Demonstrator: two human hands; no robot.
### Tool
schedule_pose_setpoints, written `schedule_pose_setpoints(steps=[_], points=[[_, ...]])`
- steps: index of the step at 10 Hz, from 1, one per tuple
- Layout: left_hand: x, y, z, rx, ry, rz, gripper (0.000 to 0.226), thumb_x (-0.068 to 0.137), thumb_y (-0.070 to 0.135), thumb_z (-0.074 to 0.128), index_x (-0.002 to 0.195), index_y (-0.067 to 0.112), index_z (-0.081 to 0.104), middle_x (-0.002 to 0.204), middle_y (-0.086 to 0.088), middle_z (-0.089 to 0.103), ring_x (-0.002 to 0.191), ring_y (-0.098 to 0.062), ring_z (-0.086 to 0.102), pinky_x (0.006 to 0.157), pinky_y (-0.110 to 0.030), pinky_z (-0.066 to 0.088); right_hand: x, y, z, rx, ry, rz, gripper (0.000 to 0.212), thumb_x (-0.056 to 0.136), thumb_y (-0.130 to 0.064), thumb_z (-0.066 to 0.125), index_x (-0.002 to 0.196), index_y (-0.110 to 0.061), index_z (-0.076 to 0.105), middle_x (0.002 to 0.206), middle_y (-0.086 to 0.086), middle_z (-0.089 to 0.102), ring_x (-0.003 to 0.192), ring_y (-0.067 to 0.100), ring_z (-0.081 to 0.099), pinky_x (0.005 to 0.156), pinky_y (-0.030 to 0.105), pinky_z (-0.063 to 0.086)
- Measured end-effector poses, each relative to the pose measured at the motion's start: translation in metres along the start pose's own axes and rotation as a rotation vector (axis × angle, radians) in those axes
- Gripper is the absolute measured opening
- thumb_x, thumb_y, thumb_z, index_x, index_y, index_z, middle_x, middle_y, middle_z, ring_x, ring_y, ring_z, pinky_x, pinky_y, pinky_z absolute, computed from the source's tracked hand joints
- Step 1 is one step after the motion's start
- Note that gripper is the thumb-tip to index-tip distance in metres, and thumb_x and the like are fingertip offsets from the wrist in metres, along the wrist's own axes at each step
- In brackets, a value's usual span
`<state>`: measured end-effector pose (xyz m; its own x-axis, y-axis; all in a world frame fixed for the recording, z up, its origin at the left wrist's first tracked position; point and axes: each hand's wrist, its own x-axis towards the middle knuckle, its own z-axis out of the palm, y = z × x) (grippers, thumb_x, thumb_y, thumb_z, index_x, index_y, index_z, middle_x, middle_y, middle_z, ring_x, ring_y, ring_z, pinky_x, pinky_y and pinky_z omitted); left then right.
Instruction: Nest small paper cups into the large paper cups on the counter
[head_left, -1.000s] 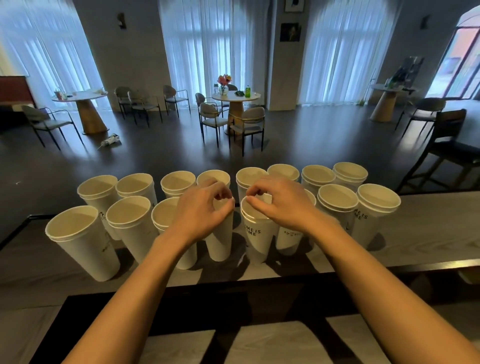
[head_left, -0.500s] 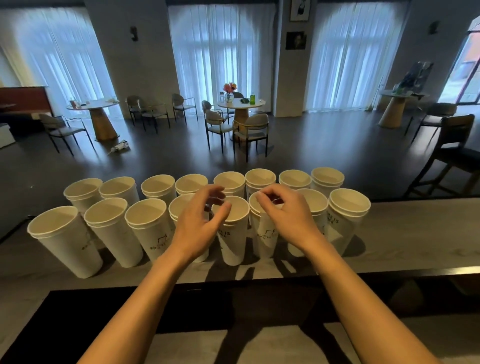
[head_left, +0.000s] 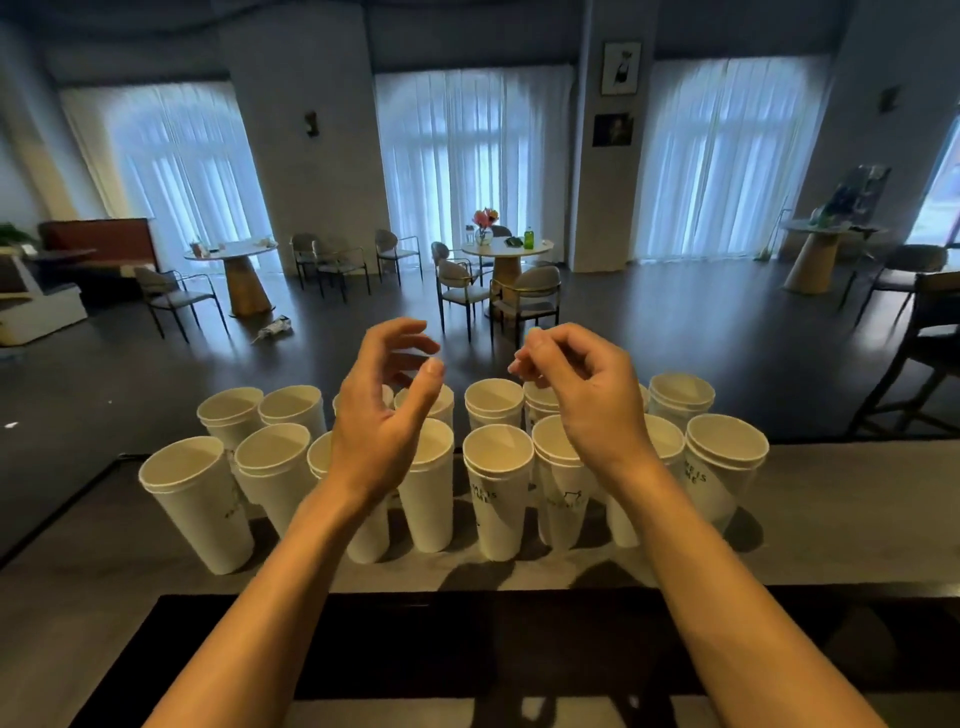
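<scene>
Several tall white paper cups (head_left: 497, 491) stand in two rows on the grey counter (head_left: 841, 499), many showing a doubled rim where a smaller cup sits inside. My left hand (head_left: 382, 410) hovers above the middle of the rows with fingers curled and spread, holding nothing. My right hand (head_left: 584, 395) is raised beside it, fingers loosely curled, also with nothing in it. Both hands are lifted clear of the cups and hide parts of the cups behind them.
A dark lower ledge (head_left: 467, 644) runs along the counter's near side. Beyond the counter lies a dark floor with round tables (head_left: 506, 254) and chairs (head_left: 524, 296). A dark chair (head_left: 930, 343) stands at the right.
Both hands have lifted off the rims of the two middle front cups and risen above the rows. The view has tilted upward.
</scene>
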<state>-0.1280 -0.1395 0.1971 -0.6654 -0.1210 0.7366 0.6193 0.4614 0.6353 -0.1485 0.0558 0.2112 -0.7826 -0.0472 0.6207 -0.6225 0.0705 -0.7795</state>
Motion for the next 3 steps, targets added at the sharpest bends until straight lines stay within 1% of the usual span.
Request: schedule_pose_setpoints(steps=[1,2,3], points=[[0.025,0.023,-0.020,-0.011,0.022,0.099,0.038,0.094,0.039,0.054,0.127,0.021,0.052,0.112,0.015,0.065,0.102,-0.012,0.068,0.082,-0.018,0.055,0.018,-0.044,0.015,0.049,0.003,-0.106,0.024,0.099,-0.022,0.055,0.091,-0.004,0.069,0.081,-0.001,0.071,0.080,0.010,0.069,0.072,0.020,0.053],[0.053,0.044,-0.044,-0.029,0.040,0.210,0.033,0.095,0.034,0.055,0.126,0.023,0.051,0.111,0.015,0.065,0.102,-0.009,0.067,0.084,-0.014,0.052,0.039,-0.084,0.030,0.087,0.017,-0.217,0.022,0.099,-0.019,0.055,0.090,-0.003,0.068,0.080,0.003,0.070,0.078,0.011,0.069,0.071,0.020,0.054],[0.077,0.066,-0.065,-0.074,0.071,0.311,0.029,0.097,0.027,0.056,0.125,0.022,0.050,0.111,0.009,0.066,0.102,-0.013,0.068,0.085,-0.016,0.052,0.053,-0.122,0.043,0.110,0.010,-0.330,0.020,0.099,-0.020,0.055,0.089,-0.007,0.067,0.080,0.001,0.070,0.080,0.015,0.070,0.071,0.025,0.057]])
